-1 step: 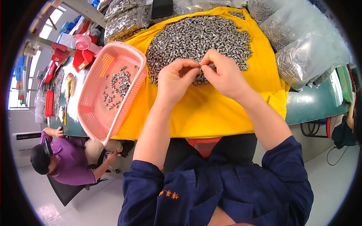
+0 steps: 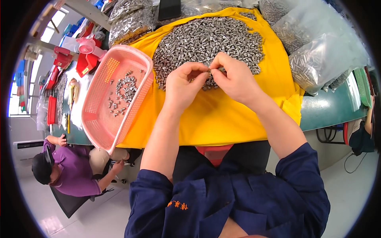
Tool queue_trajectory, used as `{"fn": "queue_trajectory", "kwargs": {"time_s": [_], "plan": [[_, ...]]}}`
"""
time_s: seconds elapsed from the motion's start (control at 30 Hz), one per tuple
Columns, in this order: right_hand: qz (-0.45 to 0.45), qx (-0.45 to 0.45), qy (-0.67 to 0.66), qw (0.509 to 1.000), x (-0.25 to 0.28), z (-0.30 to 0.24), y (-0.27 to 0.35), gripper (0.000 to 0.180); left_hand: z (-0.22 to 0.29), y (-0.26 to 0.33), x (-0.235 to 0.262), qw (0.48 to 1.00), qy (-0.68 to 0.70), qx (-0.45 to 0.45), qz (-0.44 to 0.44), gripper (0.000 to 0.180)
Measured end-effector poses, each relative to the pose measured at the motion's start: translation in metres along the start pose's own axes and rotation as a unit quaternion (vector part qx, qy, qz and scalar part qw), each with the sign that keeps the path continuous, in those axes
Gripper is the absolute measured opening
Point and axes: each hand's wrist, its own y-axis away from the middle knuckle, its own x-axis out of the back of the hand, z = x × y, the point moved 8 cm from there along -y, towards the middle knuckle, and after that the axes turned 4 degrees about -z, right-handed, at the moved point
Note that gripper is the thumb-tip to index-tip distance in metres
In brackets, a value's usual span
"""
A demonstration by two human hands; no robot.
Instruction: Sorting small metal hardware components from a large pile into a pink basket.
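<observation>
Both my hands meet over the near edge of a wide heap of small silvery metal cylinders [image 2: 210, 35], which lies on a yellow cloth [image 2: 222, 123]. My left hand [image 2: 183, 81] is closed, thumb and index finger pinched together. Opposite it, my right hand [image 2: 234, 77] pinches too, its fingertips touching those of the left. A tiny piece seems to sit between the fingertips, mostly hidden and too small to name. To the left of my hands stands a pink perforated basket [image 2: 93, 115], tilted, with a small cluster of metal parts [image 2: 126, 89] in it.
Clear plastic bags of metal parts [image 2: 311, 59] crowd the right side, more bags [image 2: 129, 23] the back left. A black phone [image 2: 169, 10] lies at the back. Beyond the basket are a pink fan [image 2: 87, 45] and red bins [image 2: 85, 63]. A seated person [image 2: 73, 168] is at left.
</observation>
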Motion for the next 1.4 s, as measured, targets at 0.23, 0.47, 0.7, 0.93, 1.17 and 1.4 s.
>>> {"fn": "queue_trajectory", "kwargs": {"time_s": [0.23,0.47,0.7,0.93,1.17,1.4], "plan": [[0.002,-0.009,0.024,1.0,0.006,-0.004,-0.002,0.007,-0.009,-0.002,0.009,0.997,-0.072,0.014,0.015,0.013],[0.04,-0.006,-0.025,0.999,0.014,-0.005,-0.002,0.008,-0.015,-0.001,0.003,0.995,0.022,0.093,-0.016,0.014],[-0.004,-0.045,-0.115,0.992,0.006,-0.006,-0.002,0.009,-0.025,0.002,0.001,0.93,0.346,0.101,-0.076,0.014],[-0.021,-0.037,-0.142,0.989,0.002,-0.008,0.0,0.008,-0.019,0.005,-0.009,0.921,0.357,0.133,-0.076,0.015],[-0.017,-0.003,-0.052,0.998,0.003,-0.014,0.001,0.005,-0.018,0.003,-0.006,0.95,0.285,0.106,-0.072,0.014],[-0.01,0.023,-0.016,1.0,-0.002,-0.017,0.002,0.006,-0.01,0.003,-0.001,0.971,0.222,0.071,-0.055,0.011]]}}
